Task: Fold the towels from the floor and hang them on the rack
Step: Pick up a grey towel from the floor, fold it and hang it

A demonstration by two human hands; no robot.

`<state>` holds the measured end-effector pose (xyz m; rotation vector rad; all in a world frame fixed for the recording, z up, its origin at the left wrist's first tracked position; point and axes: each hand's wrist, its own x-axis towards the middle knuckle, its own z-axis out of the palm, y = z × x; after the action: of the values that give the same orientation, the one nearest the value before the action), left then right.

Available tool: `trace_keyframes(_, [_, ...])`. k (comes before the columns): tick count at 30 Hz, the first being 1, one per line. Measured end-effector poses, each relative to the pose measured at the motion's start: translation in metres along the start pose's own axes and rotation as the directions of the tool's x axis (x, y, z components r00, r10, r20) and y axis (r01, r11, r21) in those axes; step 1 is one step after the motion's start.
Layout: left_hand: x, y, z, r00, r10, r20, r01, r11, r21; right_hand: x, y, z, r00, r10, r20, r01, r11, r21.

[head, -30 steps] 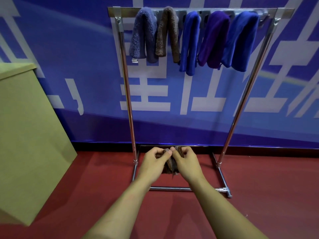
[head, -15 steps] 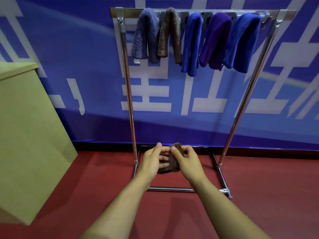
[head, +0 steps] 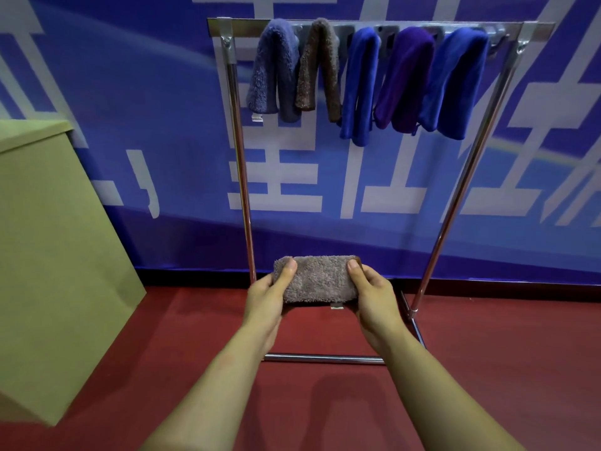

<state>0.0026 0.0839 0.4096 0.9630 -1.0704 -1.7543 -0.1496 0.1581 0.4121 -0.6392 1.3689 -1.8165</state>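
Observation:
I hold a folded brown-grey towel flat in front of me, low before the rack. My left hand grips its left end, thumb on top. At the towel's right end my right hand grips the same way. A small white label hangs from its lower edge. The metal rack stands against the wall, and its top bar carries several folded towels: a grey-blue one, a brown one, a blue one, a purple one and another blue one.
A tan cardboard box stands at the left on the red floor. The rack's base bar lies on the floor below my wrists. A blue banner wall closes off the back.
The towel was bunched between my hands held close together. My hands have moved apart and up, and the towel is now spread into a flat folded strip.

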Motion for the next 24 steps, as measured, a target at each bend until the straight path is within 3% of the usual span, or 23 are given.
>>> trace_keyframes(4, [0.001, -0.002, -0.001, 0.983, 0.175, -0.051, -0.163, 0.971, 0.174, 0.003, 0.000, -0.006, 0.999, -0.053, -0.004, 0.052, 0.997, -0.063])
trace_keyframes(7, [0.004, -0.004, -0.002, 0.980, 0.195, -0.047, -0.184, 0.966, 0.180, 0.007, 0.002, -0.008, 0.999, -0.052, -0.013, 0.051, 0.996, -0.068])
trace_keyframes(10, [0.004, -0.005, -0.002, 0.990, 0.139, -0.040, -0.131, 0.980, 0.148, 0.008, 0.007, -0.009, 0.999, -0.039, -0.020, 0.038, 0.998, -0.059])
trace_keyframes(14, [0.004, -0.001, -0.002, 1.000, -0.014, 0.004, 0.014, 1.000, -0.028, 0.005, 0.008, -0.008, 0.999, -0.038, -0.011, 0.038, 0.999, -0.014])
trace_keyframes(18, [0.001, -0.001, -0.002, 0.994, -0.106, -0.007, 0.105, 0.990, -0.093, 0.001, 0.000, -0.005, 0.983, -0.185, -0.003, 0.185, 0.983, 0.002])
trace_keyframes(21, [-0.001, -0.002, 0.003, 0.991, -0.133, -0.003, 0.132, 0.984, -0.124, -0.004, -0.002, -0.001, 0.948, -0.293, 0.123, 0.307, 0.945, -0.116])
trace_keyframes(24, [-0.006, 0.005, 0.011, 0.988, -0.139, 0.073, 0.152, 0.964, -0.220, -0.011, 0.007, 0.003, 0.902, -0.296, 0.315, 0.378, 0.893, -0.242])
